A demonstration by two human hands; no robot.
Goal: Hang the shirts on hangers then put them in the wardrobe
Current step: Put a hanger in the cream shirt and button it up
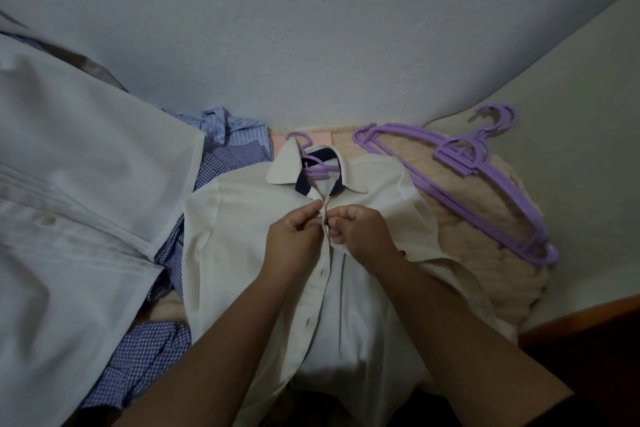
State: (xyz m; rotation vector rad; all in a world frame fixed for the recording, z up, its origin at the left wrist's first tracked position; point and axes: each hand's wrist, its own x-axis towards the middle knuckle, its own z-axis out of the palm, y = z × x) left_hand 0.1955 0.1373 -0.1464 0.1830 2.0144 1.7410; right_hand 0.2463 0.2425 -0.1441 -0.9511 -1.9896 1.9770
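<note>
While the cream shirt (263, 253) lies flat on the fuzzy blanket (485, 218), both hands meet at its front, just under the collar. The left hand (294, 236) pinches the left edge of the shirt's opening. The right hand (360, 230) pinches the other edge, at a small dark button. A purple hanger (313, 163) sits inside the collar, with its hook sticking out on top. More purple hangers (478, 163) lie in a pile to the right, on the blanket. A big white shirt (79, 201) and blue checked shirts (145, 357) lie to the left.
</note>
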